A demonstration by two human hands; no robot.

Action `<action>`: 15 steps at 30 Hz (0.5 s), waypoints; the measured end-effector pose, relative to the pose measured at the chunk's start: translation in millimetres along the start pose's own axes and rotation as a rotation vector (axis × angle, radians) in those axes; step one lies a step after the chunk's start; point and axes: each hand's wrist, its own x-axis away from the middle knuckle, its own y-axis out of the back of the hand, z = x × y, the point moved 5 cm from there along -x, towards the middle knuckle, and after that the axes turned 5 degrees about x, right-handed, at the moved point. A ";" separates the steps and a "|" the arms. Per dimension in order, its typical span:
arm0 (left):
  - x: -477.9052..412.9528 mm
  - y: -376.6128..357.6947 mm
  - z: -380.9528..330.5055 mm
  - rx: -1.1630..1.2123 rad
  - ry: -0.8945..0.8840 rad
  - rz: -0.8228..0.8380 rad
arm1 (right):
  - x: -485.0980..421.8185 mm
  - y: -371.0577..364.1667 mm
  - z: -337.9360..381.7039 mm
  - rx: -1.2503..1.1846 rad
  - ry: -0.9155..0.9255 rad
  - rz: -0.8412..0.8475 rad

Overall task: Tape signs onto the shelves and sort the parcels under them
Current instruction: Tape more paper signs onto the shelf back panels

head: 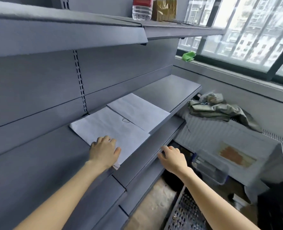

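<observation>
Two white paper sheets lie on the grey middle shelf. The nearer sheet carries a small pencil drawing near its far corner; the farther sheet lies beside it and partly under it. My left hand rests on the near end of the nearer sheet, fingers bent down onto the paper. My right hand touches the front lip of the shelf just below, fingers curled over its edge. No tape and no parcel shows near the hands.
A water bottle and a brown parcel stand on the top shelf. Right of the shelves are a radiator with folded olive cloth, a clear plastic bin, a green rag on the windowsill and a perforated metal panel.
</observation>
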 end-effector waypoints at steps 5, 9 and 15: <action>-25.0 -9.6 21.2 0.015 0.191 0.012 | -76.1 10.3 21.8 -0.060 0.169 0.025; -41.3 -17.7 31.3 0.036 0.352 0.007 | -136.1 24.6 30.1 -0.081 0.258 0.000; -46.5 -26.5 38.9 0.091 0.640 -0.037 | -216.6 37.0 25.3 -0.060 0.299 0.022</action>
